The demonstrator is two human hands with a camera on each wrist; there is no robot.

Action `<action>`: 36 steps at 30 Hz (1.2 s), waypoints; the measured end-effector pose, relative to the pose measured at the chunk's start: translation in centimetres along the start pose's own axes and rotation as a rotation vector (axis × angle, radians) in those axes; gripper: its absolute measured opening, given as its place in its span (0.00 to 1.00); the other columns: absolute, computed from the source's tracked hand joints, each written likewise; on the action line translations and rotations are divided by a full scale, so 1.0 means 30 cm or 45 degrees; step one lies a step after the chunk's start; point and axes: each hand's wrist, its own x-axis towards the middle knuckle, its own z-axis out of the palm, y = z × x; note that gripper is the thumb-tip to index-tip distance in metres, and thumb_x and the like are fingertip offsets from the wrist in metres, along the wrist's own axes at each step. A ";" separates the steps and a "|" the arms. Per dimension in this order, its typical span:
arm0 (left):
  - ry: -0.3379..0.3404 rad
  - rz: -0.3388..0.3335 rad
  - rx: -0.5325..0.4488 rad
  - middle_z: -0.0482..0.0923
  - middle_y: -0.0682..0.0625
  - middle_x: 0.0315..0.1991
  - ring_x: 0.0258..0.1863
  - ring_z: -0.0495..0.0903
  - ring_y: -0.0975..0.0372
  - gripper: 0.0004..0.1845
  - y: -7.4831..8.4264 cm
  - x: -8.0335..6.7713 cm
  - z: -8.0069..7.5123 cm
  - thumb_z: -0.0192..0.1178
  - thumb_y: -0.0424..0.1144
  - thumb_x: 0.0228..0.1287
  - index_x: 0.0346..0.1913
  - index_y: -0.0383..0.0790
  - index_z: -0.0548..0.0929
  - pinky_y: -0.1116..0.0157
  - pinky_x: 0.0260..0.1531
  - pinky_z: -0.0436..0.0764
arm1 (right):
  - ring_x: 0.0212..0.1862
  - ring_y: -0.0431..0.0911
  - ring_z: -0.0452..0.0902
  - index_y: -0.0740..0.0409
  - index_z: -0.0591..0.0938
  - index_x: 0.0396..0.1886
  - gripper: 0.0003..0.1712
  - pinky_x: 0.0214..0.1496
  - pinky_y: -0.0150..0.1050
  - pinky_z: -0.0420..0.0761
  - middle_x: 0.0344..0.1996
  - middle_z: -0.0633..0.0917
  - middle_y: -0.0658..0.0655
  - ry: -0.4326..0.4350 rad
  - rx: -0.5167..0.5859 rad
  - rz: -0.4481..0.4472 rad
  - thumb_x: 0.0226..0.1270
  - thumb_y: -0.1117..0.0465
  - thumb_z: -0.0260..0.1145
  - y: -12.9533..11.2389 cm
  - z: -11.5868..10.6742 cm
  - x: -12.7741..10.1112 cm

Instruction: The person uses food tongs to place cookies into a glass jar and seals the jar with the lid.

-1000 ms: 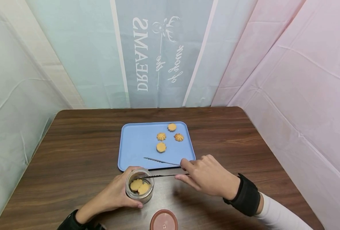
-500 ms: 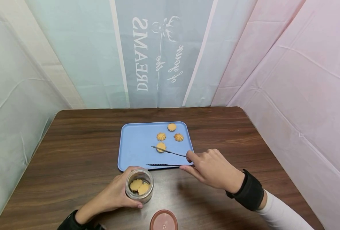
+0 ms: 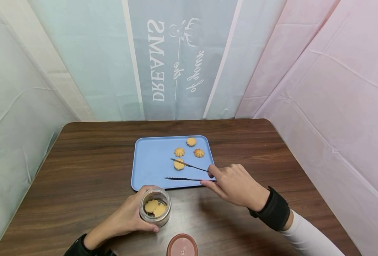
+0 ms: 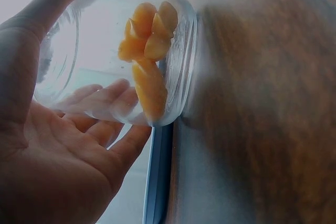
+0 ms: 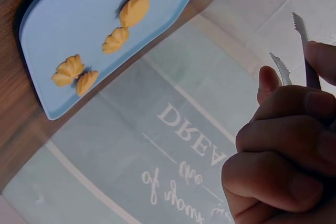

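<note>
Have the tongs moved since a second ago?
Yes. The tongs in the right hand went from over the jar away onto the blue tray, their tips now at the nearest cookie.

surface: dark wood table (image 3: 90, 160) | on it: blue tray (image 3: 150, 160), glass jar (image 3: 155, 212), red lid (image 3: 182, 246)

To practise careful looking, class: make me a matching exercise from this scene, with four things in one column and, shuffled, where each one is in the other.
Things:
1. glass jar
2. tongs
3. red lid
4. blue tray

Places:
a. in the right hand
b. on the table's near edge, apart from both hands
c. in the left hand
d. mid-table, carrying four cookies

Pairs: 1-c, 2-a, 3-b, 4-d
</note>
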 end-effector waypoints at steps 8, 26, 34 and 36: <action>-0.007 -0.008 -0.013 0.83 0.49 0.60 0.57 0.83 0.56 0.54 0.002 0.000 -0.002 0.89 0.49 0.40 0.71 0.46 0.70 0.61 0.60 0.80 | 0.15 0.29 0.53 0.51 0.78 0.37 0.30 0.18 0.29 0.53 0.11 0.63 0.37 -0.011 0.023 0.024 0.84 0.34 0.47 0.018 0.022 0.002; 0.005 -0.023 0.014 0.82 0.53 0.61 0.57 0.83 0.56 0.53 0.010 -0.001 -0.003 0.89 0.50 0.39 0.70 0.45 0.70 0.61 0.60 0.81 | 0.15 0.30 0.53 0.51 0.79 0.37 0.28 0.18 0.29 0.51 0.12 0.62 0.37 -0.031 0.080 0.082 0.84 0.34 0.49 0.059 0.096 0.004; 0.002 -0.022 0.012 0.82 0.53 0.61 0.57 0.83 0.56 0.53 0.012 0.002 -0.003 0.89 0.50 0.39 0.70 0.45 0.71 0.61 0.60 0.80 | 0.15 0.31 0.53 0.51 0.79 0.36 0.22 0.19 0.30 0.51 0.11 0.60 0.38 -0.056 0.080 0.139 0.82 0.39 0.58 0.066 0.118 0.000; 0.007 -0.020 0.021 0.82 0.53 0.61 0.57 0.83 0.56 0.53 0.012 0.002 -0.003 0.89 0.50 0.39 0.70 0.45 0.71 0.61 0.60 0.80 | 0.15 0.32 0.53 0.51 0.80 0.36 0.20 0.19 0.30 0.51 0.11 0.60 0.38 -0.070 0.080 0.161 0.81 0.40 0.61 0.068 0.122 0.003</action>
